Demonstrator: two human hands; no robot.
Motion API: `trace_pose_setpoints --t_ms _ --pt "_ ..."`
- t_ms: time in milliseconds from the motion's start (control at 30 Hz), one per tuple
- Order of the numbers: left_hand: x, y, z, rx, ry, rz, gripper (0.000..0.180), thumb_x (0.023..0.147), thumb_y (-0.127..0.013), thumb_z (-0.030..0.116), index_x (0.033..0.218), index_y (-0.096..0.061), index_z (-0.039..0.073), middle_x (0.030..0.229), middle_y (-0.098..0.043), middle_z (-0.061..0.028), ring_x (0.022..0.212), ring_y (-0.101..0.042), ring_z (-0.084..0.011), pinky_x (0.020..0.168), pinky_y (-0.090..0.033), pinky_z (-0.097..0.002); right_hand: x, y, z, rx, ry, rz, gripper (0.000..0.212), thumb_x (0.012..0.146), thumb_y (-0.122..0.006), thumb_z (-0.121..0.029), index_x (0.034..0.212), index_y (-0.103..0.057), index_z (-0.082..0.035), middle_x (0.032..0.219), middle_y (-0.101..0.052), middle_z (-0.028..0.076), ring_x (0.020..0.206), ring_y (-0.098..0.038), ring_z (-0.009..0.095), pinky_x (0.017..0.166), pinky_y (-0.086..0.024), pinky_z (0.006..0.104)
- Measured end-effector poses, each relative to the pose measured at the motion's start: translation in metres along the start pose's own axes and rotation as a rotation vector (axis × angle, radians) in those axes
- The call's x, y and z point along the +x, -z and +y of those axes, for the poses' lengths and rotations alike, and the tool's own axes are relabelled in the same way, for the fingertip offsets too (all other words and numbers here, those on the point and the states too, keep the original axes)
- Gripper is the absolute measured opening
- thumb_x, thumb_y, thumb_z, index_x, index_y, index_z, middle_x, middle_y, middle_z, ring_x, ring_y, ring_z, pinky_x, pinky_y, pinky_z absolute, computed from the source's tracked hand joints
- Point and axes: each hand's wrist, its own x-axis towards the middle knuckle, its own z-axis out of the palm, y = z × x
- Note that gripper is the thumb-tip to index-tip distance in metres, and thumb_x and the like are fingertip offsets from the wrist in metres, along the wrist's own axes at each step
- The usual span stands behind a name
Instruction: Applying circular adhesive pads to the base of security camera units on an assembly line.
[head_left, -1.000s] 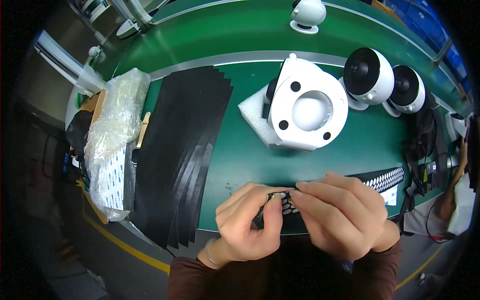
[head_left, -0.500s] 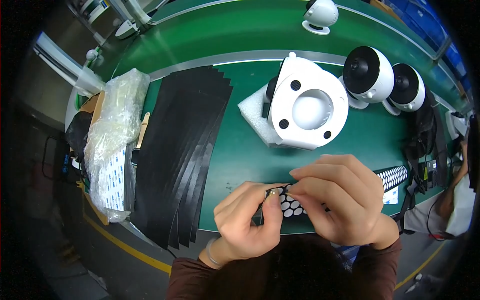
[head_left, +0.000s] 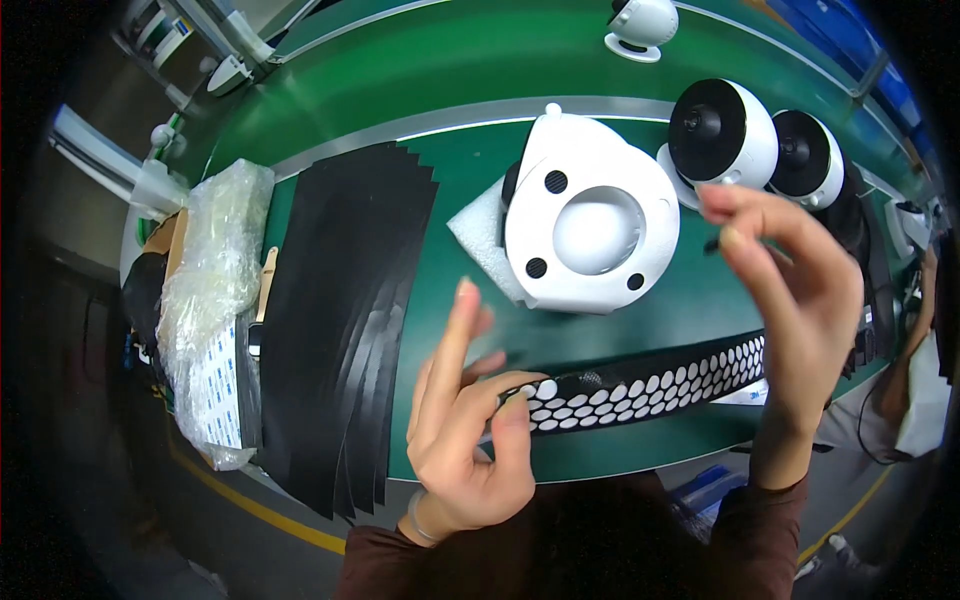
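Observation:
My left hand pinches the left end of a black strip with rows of round white stickers, its index finger raised. Dark backing shows along the strip's upper edge, where several dots are off. My right hand is lifted to the right, with a small black round pad at its thumb tip; blur hides the exact grip. Ahead of both hands, a white rounded camera housing lies with its base up on a white foam block. Dark round pads sit around its circular recess.
Black sheets lie fanned out at left, beside a bubble-wrapped bundle. White cameras with black fronts stand at the back right, and another stands farther off. Black cables run along the right edge, near another person's arm.
My right hand has left the strip and swung up and right with a small black pad. My left hand keeps hold of the strip, its upper fingers now lifted. The view has shifted slightly.

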Motion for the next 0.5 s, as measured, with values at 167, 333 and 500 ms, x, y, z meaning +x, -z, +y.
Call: trace_pose_setpoints --t_ms 167,333,500 --pt "-0.002 0.003 -0.005 -0.155 0.059 -0.094 0.012 0.072 -0.048 -0.001 0.076 -0.057 -0.009 0.119 -0.042 -0.035 0.107 -0.05 -0.0415 0.076 -0.05 -0.0387 0.016 -0.007 0.024 0.208 -0.057 -0.016 0.012 0.079 -0.061 -0.006 0.082 -0.061 0.005 0.082 -0.063 0.007 0.076 -0.058 0.009 0.066 -0.046 0.0179" --pt "0.004 0.004 -0.004 -0.156 0.051 -0.154 0.013 0.075 -0.047 0.001 0.077 -0.058 -0.007 0.122 -0.037 -0.0383 0.111 -0.046 -0.044 0.083 -0.045 -0.0417 0.02 -0.011 0.023 0.113 -0.087 -0.072 0.012 0.079 -0.062 -0.009 0.083 -0.06 0.002 0.081 -0.062 0.005 0.068 -0.058 0.009 0.058 -0.044 0.0178" --pt "0.005 0.002 -0.006 -0.273 0.106 -0.264 0.015 0.078 -0.046 0.001 0.08 -0.059 -0.007 0.126 -0.026 -0.0421 0.117 -0.038 -0.0455 0.092 -0.036 -0.0419 0.02 -0.015 0.021 0.038 -0.053 -0.051 0.01 0.078 -0.062 -0.007 0.082 -0.061 0.002 0.079 -0.062 0.004 0.068 -0.058 0.008 0.058 -0.044 0.0171"
